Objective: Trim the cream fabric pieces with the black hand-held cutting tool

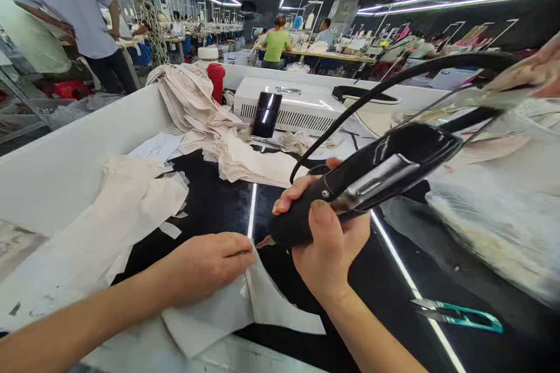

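The black worktop (210,204) is supporting soft, apparently light cloth (275,303); the left hand (219,259) is pinching its edge, the suitable hold. At right, a plastic bag (485,215) is enclosing unidentifiable pale contents. Above the worktop, the right hand (326,250) is gripping the stiff, probably heavier corded tool (350,172) around its handle.

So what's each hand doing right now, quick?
Left hand: closed, pinching the pale fabric.
Right hand: closed around the black corded tool.
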Demonstrator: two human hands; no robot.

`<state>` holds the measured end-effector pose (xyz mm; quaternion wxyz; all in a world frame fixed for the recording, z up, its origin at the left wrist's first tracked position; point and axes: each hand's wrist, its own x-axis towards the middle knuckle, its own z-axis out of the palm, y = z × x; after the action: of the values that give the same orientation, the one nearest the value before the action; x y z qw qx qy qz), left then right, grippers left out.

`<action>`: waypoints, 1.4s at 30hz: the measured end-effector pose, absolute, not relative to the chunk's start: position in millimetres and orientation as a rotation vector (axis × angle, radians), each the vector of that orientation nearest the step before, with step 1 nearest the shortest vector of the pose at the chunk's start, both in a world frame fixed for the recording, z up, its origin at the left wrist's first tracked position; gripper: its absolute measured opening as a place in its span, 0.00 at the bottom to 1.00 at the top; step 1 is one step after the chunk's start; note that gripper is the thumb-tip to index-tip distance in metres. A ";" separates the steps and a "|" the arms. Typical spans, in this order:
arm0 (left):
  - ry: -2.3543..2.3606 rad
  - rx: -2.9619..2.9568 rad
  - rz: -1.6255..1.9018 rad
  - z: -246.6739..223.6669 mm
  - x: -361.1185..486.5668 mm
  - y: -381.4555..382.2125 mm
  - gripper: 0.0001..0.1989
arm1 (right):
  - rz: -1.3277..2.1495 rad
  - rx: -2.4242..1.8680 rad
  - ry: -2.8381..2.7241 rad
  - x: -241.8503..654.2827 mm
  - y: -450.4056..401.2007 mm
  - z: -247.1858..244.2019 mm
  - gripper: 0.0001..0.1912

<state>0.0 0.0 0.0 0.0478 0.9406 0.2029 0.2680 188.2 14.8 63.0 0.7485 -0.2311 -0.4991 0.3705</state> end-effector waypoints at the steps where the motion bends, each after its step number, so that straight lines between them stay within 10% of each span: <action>1: 0.622 2.871 0.822 0.8 0.7 -0.5 0.11 | 0.811 -0.504 -1.092 186.9 14.2 62.7 0.18; 42: 0.599 3.014 0.817 10.8 -4.8 -2.8 0.10 | 0.757 -0.536 -1.090 198.5 -10.8 66.2 0.17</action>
<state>-4.8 -2.8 10.8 -0.0190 0.9477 0.1883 0.2569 198.5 -10.8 66.2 0.7546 -0.2459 -0.4997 0.3471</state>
